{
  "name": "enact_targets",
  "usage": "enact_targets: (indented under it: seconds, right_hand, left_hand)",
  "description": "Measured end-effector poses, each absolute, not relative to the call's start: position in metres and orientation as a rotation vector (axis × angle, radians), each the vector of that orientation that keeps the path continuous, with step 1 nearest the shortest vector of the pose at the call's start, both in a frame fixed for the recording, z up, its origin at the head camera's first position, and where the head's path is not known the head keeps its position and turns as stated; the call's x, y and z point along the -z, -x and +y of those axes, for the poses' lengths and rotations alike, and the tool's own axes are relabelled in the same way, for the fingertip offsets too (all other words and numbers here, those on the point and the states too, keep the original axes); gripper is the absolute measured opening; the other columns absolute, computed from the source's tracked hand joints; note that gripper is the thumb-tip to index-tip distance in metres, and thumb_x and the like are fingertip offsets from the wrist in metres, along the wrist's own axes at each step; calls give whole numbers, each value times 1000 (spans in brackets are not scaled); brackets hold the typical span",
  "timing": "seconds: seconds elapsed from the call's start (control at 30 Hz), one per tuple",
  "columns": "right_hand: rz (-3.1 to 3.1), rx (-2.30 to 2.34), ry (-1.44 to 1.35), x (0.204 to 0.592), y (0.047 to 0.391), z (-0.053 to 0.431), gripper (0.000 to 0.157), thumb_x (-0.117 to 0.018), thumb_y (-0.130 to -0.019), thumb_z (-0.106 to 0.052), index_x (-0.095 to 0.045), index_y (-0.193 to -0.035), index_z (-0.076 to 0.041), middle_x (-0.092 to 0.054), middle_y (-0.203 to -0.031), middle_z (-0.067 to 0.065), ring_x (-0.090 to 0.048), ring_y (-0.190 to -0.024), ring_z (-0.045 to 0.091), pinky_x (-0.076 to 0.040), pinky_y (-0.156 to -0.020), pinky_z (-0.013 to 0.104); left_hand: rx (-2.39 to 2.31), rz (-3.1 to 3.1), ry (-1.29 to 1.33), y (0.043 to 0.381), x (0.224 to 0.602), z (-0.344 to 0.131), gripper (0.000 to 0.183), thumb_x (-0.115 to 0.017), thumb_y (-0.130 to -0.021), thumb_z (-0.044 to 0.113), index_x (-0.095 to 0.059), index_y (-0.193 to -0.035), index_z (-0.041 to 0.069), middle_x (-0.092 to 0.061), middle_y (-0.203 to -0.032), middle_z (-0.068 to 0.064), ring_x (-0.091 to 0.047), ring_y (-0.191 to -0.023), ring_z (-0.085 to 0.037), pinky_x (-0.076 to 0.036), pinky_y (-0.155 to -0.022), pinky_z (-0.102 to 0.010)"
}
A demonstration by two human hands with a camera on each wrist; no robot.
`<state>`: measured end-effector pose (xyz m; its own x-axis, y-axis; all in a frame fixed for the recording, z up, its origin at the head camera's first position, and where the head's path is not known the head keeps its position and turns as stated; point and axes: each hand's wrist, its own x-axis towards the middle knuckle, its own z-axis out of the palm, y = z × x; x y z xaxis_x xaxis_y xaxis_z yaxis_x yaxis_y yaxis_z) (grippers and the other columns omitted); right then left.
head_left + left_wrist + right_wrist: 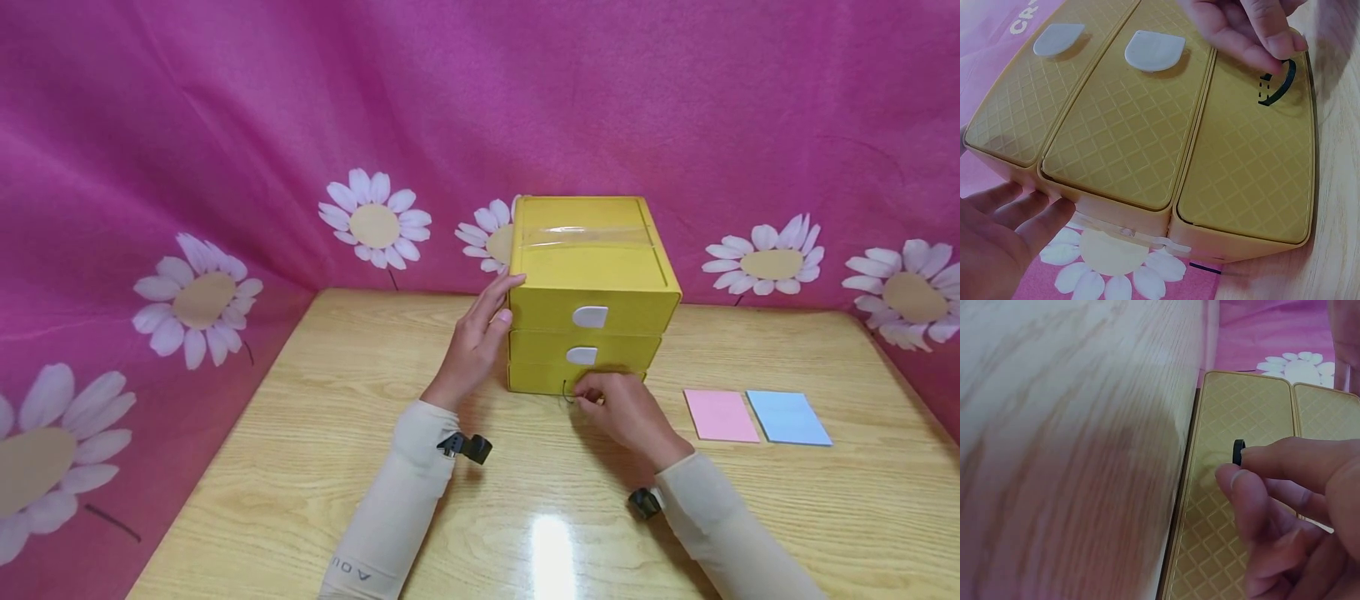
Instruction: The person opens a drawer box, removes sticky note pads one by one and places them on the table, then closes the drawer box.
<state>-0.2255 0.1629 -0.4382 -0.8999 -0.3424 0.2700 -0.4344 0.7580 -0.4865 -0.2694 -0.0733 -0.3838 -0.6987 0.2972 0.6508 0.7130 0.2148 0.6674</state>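
Note:
A yellow three-drawer box (581,262) stands on the table with its drawer fronts facing me. My left hand (474,350) rests against its left side, fingers fairly straight; the left wrist view shows several fingertips (1038,212) touching that wall. At the bottom drawer (1244,156), my right hand (622,410) pinches a thin black loop handle (1239,452) between thumb and forefinger. The loop sticks out from the drawer front. The upper and middle drawers carry rounded white tab handles (1155,50). All three drawers look closed.
Right of the box, a pink pad of paper (722,415) and a blue one (789,417) lie side by side on the wooden table (300,467). Clear tape (585,237) crosses the box top. A pink cloth (600,92) with white daisies hangs behind and at both sides.

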Motion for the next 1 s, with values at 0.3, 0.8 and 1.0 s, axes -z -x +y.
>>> enact_targets:
  seconds: [0.3, 0.8, 1.0]
  right_hand:
    - [-2801, -814, -642, 440, 225, 163, 6, -72, -83, -6, -74, -83, -11, -69, -76, -5, -63, -71, 10, -53, -66, 33]
    - [-2782, -816, -609, 440, 224, 161, 6, -73, -81, -8, -71, -80, -13, -67, -74, -7, -62, -70, 9, -51, -64, 32]
    - [-2782, -824, -595, 439, 223, 161, 7, -73, -81, -8, -69, -80, -14, -66, -74, -7, -60, -69, 9, -49, -62, 31]
  left_hand:
    - [1474, -2126, 931, 269, 384, -73, 42, -38, -103, 19, -43, -145, 17, -31, -155, 0, -25, -144, -21, -30, -113, -33]
    - [1466, -2138, 918, 269, 384, -73, 43, -37, -102, 22, -43, -145, 19, -31, -156, 2, -24, -144, -13, -28, -114, -36]
    - [1455, -2147, 911, 269, 384, -73, 43, -37, -102, 22, -43, -145, 19, -31, -155, 2, -24, -144, -16, -29, -114, -36]
